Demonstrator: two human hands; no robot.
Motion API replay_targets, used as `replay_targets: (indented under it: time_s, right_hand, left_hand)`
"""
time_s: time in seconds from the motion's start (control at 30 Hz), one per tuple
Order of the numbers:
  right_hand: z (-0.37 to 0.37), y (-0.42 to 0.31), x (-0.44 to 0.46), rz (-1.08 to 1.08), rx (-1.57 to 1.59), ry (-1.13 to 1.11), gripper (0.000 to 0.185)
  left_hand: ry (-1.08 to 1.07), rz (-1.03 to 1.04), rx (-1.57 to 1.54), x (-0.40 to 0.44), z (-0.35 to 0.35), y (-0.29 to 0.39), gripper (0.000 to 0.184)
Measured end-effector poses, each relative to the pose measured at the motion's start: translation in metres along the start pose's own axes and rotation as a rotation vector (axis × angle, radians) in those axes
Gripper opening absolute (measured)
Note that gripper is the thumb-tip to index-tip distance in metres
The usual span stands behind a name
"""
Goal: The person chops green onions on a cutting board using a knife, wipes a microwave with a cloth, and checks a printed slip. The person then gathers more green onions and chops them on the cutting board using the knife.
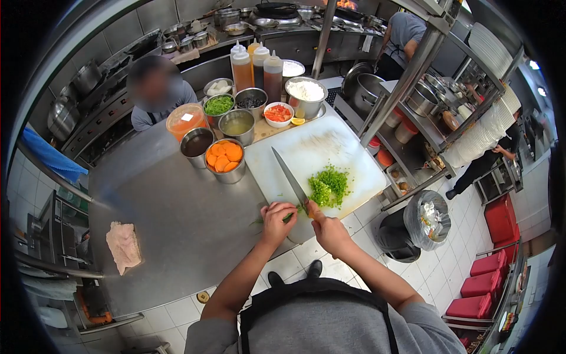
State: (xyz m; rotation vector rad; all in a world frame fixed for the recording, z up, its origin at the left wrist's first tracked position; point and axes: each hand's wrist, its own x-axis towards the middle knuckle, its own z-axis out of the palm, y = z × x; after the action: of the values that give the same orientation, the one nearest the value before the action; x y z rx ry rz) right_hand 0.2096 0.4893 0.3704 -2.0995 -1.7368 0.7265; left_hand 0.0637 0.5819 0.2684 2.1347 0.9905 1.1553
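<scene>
My right hand point(330, 233) grips a chef's knife point(288, 173) by its handle, with the long blade pointing away over the white cutting board point(348, 138). Just left of it, my left hand point(278, 222) has its fingers curled over green onion stalks point(288, 218) at the board's near edge. Part of the stalks is hidden under the fingers. Beyond both hands, a pile of chopped green onion point(329, 186) lies on the board.
Left of the board stand sliced carrots in a metal container point(224, 158), a dark sauce container point(197, 146) and squeeze bottles point(242, 69). A cloth point(124, 246) lies on the steel table point(177, 236). A lined trash bin point(425, 221) stands right. Other people are nearby.
</scene>
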Motion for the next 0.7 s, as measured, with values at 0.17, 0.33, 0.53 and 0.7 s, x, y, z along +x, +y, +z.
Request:
replay_targets:
  time_s: [0.17,0.33,0.53,0.7]
  right_hand:
    - [0.040,0.018,-0.001,-0.060,-0.069,0.127,0.056]
    - [0.005,-0.001,0.001,-0.017,-0.038,0.019,0.056]
    - [0.033,0.014,-0.005,0.005,-0.010,0.073,0.055]
    - [0.017,0.059,0.005,-0.139,0.134,0.185,0.053]
  left_hand:
    - [0.005,-0.005,-0.011,0.001,0.001,-0.002,0.008]
    - [-0.010,-0.005,-0.007,0.003,-0.001,0.000,0.009]
    - [-0.006,-0.015,0.007,-0.003,-0.001,0.000,0.008]
    - [-0.015,-0.016,0.063,0.001,0.001,0.004,0.007]
